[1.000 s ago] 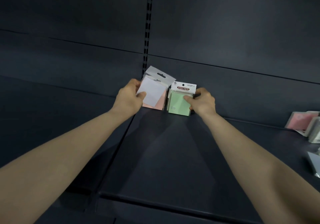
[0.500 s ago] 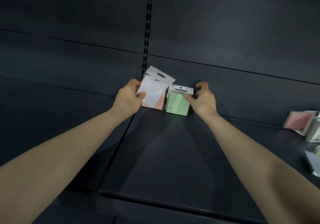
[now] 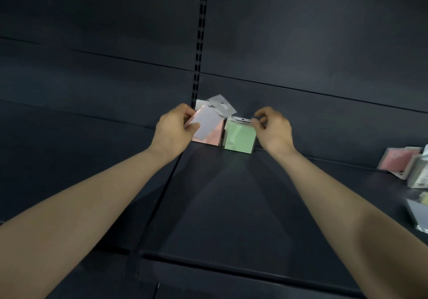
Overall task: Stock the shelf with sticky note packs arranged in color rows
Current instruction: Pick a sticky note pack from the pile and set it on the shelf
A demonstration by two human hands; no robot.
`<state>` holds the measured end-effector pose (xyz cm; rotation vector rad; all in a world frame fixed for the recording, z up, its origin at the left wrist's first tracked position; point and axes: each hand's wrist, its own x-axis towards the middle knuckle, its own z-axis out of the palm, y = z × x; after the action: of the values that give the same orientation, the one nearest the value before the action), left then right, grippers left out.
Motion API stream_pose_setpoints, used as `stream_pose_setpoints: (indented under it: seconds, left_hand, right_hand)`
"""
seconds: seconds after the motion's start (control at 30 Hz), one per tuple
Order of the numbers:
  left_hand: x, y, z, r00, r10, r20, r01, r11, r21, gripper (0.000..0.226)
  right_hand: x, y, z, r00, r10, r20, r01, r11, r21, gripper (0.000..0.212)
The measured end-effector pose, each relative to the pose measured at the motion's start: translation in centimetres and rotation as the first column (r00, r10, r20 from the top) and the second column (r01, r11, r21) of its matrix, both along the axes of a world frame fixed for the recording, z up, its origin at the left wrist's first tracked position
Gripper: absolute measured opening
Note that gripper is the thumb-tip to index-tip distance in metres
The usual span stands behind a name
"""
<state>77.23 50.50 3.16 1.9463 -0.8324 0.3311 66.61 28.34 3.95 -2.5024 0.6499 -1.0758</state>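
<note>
My right hand (image 3: pixel 273 128) rose to the corner of the green pack (image 3: pixel 239 137), hold unclear; left hand (image 3: pixel 172 129) still pinches the white pack (image 3: pixel 206 122).

Right hand (image 3: pixel 273 128) higher, at top of green pack (image 3: pixel 239 137).

Dark shelf (image 3: pixel 231 206): pink pack (image 3: pixel 214 137) and green pack (image 3: pixel 239 137) upright, side by side at 12 o'clock; loose packs (image 3: pixel 398 162) at 3 o'clock.
</note>
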Motion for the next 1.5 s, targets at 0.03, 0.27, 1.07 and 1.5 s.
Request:
stream_pose_setpoints:
  seconds: [0.03,0.27,1.07,1.5]
  left_hand:
    - [-0.1,0.0,0.0,0.999,0.001,0.047,-0.001,1.000,-0.003,0.013]
    - [-0.4,0.4,0.6,0.778,-0.047,0.626,0.033,0.999,0.033,0.018]
    - [7.0,2.6,-1.3,0.981,0.003,0.195,-0.096,0.879,0.466,0.058]
    - [8.8,-0.8,-3.4,0.980,-0.128,-0.153,0.193,0.805,0.561,0.047]
  right_hand:
    - [-0.1,0.2,0.3,1.000,-0.016,-0.005,0.016,1.000,0.007,0.014]
    - [-1.2,3.0,4.1,0.984,0.122,-0.128,-0.055,0.900,0.433,0.060]
    - [3.1,5.7,3.4,0.919,0.290,-0.268,-0.266,0.956,0.121,0.015]
    - [7.1,5.9,0.2,0.958,0.121,-0.258,-0.192,0.943,-0.270,0.045]
